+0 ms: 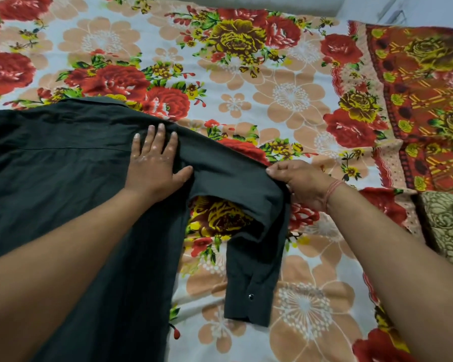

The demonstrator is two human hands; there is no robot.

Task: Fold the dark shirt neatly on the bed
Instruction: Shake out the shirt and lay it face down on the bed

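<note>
Pressing the dark shirt (63, 192) with our flat, spread left hand (154, 165), we are pinching its sleeve (233, 176) in our right hand (301, 181).

The bed (246, 82) I leaned over wore a white sheet (311, 296) printed with red roses and peach flowers. On my right a darker red-and-orange floral cloth (416, 100) overlapped it, a brown patterned fabric (447, 226) beside that. A pale wall (429, 7) stood beyond.
</note>
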